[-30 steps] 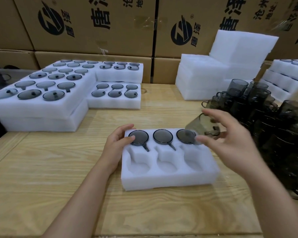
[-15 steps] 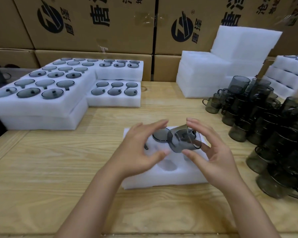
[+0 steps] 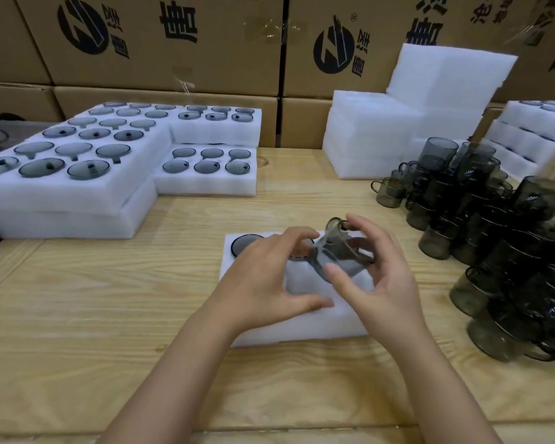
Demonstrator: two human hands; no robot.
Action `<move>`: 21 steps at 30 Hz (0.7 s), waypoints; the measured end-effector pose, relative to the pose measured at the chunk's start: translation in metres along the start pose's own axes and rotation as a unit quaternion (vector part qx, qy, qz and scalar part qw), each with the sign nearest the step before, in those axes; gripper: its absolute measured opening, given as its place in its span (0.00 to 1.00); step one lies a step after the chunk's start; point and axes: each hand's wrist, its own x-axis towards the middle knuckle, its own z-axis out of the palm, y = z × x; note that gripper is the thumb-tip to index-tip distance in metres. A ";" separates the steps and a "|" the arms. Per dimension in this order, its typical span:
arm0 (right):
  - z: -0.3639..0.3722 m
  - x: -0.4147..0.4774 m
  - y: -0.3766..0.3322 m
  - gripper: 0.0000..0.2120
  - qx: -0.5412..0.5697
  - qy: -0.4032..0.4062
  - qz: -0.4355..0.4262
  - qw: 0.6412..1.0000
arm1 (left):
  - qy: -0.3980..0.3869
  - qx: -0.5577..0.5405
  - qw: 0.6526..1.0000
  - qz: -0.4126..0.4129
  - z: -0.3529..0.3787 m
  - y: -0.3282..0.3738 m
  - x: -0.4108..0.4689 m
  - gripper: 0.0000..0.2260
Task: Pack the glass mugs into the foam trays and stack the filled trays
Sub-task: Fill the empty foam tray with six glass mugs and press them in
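A white foam tray (image 3: 302,325) lies on the wooden table in front of me, with smoky glass mugs (image 3: 245,245) seated in its far row. Over the tray, both hands hold one smoky glass mug (image 3: 337,254), tilted with its handle up. My right hand (image 3: 378,283) grips it from the right, thumb in front. My left hand (image 3: 269,277) touches its left side with the fingertips. The hands hide most of the tray's pockets.
Stacked loose mugs (image 3: 500,238) crowd the table's right side. Filled foam trays (image 3: 77,174) are stacked at the left and back (image 3: 212,168). Blank foam blocks (image 3: 398,123) and more filled trays (image 3: 539,126) stand at the back right. Cardboard boxes (image 3: 173,43) wall the rear.
My right hand carried a mug from the right pile over the tray. My left hand left the tray's edge and joined it on the mug, which has turned and tilted.
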 end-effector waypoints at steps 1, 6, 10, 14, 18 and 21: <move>-0.011 0.002 0.001 0.27 0.025 -0.009 0.006 1.000 | -0.035 0.010 0.999 -0.007 0.000 -0.001 -0.001 0.39; -0.054 0.005 0.010 0.27 0.095 -0.082 0.067 0.990 | -0.077 0.053 0.996 -0.004 0.001 -0.003 -0.001 0.38; -0.053 0.004 0.012 0.25 0.062 -0.136 0.068 0.986 | -0.097 0.074 0.992 0.016 0.001 -0.002 0.001 0.33; -0.046 0.005 0.013 0.24 0.016 -0.163 0.039 0.986 | -0.113 0.080 0.990 0.018 0.002 -0.003 0.002 0.33; -0.039 0.005 0.014 0.25 -0.031 -0.177 0.022 0.983 | -0.133 0.079 0.988 0.031 0.005 -0.005 0.003 0.32; -0.039 0.004 0.014 0.25 -0.069 -0.180 0.018 0.981 | -0.137 0.078 0.987 0.040 0.005 -0.005 0.003 0.30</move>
